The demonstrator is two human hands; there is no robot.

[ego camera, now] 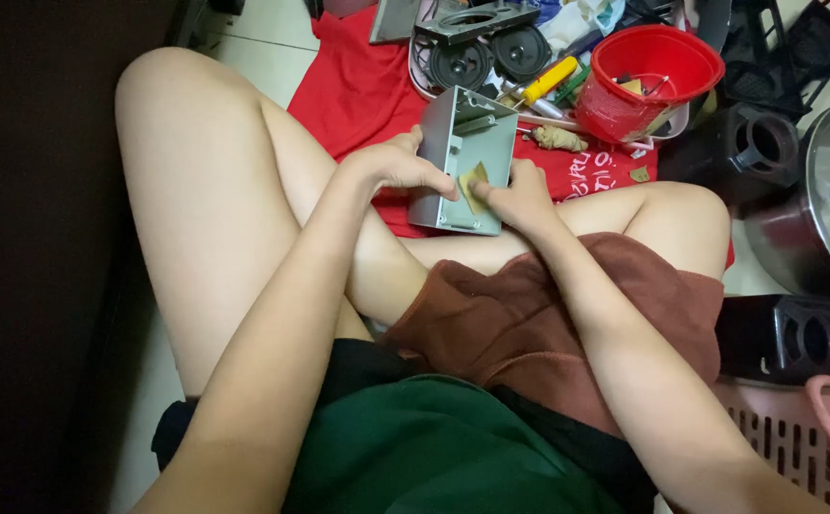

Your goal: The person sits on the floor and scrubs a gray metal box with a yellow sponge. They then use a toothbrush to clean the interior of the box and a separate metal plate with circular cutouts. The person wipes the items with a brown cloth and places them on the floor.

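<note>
A grey metal box (459,143), open on one side, stands tilted above my crossed legs. My left hand (398,164) grips its left wall, with the fingertips reaching into the open face. Inside the box, my right hand (517,195) presses a small tan scrap (473,184), like sandpaper, against the inner surface. Both forearms reach forward from my lap, where a brown cloth (548,314) lies over my thigh.
A red cloth (358,90) covers the floor ahead. On it sit a red bucket (657,76), two round speakers (491,57) and a yellow-handled screwdriver (550,81). Black plastic parts and a steel pot (829,205) stand at right; a pink basket (795,433) is near my right elbow.
</note>
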